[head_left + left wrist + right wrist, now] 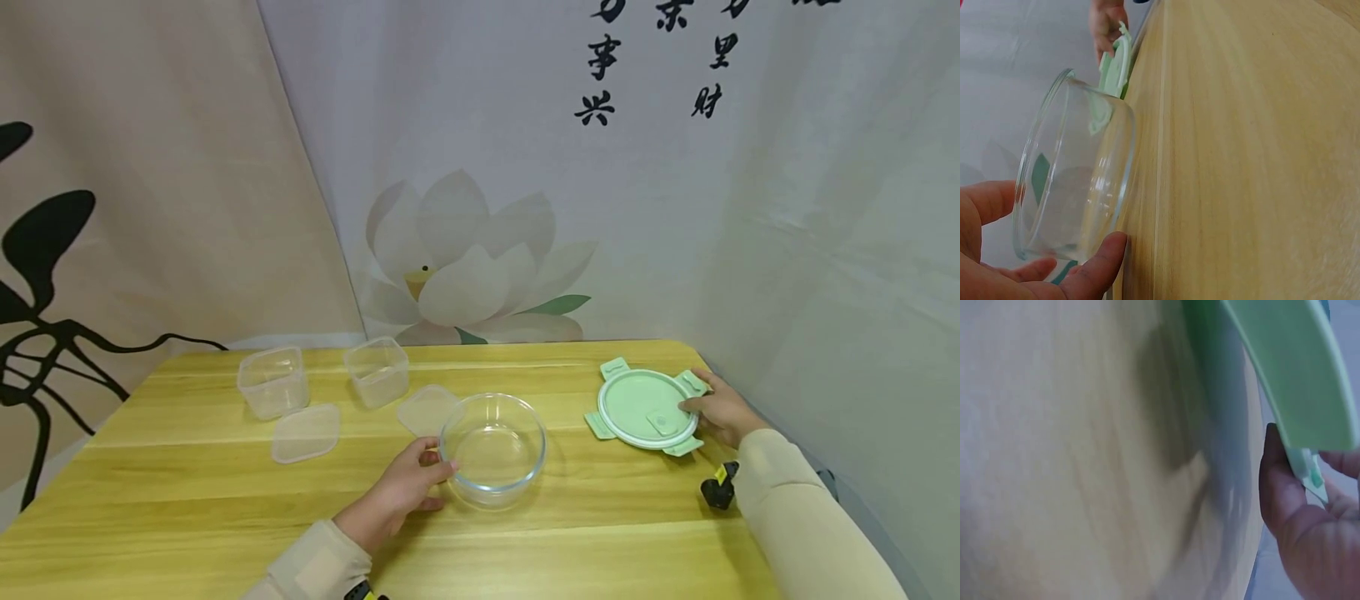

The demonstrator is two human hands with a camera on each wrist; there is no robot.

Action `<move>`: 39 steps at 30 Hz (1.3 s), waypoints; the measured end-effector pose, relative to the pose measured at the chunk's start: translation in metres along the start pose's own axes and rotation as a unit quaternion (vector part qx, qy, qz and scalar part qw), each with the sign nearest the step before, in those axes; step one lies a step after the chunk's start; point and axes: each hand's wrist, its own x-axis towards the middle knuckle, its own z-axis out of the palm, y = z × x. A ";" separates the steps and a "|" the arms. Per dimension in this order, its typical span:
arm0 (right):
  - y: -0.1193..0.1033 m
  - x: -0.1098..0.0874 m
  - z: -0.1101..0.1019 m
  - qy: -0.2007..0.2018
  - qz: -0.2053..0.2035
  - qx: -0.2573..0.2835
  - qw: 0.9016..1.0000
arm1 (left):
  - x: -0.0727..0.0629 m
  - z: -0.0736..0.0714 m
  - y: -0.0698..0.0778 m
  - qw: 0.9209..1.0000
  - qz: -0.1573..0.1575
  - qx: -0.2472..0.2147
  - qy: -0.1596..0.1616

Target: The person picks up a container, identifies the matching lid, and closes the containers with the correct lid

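Note:
A round clear glass bowl stands upright on the wooden table. At its left side is my left hand, holding the bowl by its wall with fingers at the rim and down near the base. In the left wrist view the bowl sits between the fingers. My right hand pinches the right edge of a round light-green lid with flap clips, thumb on top. The right wrist view shows the lid raised over the table, its shadow below; fingers of the right hand are underneath.
Two clear plastic containers, a left one and a right one, stand at the back left of the wooden table. Near them lie two translucent lids, one left and one behind the bowl. A printed curtain hangs behind.

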 end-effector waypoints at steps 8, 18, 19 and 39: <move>-0.004 -0.008 0.004 -0.003 -0.001 0.046 0.999 | 0.001 0.001 -0.002 1.000 -0.001 -0.001 0.004; -0.003 -0.013 0.009 -0.002 0.005 0.101 0.995 | 0.000 0.001 -0.001 1.000 0.002 0.001 -0.003; -0.003 -0.013 0.009 -0.002 0.003 0.102 0.995 | 0.000 0.001 -0.001 1.000 0.001 0.000 -0.003; -0.020 -0.034 0.018 0.011 -0.016 0.133 0.991 | 0.000 0.002 -0.001 1.000 0.005 -0.011 0.007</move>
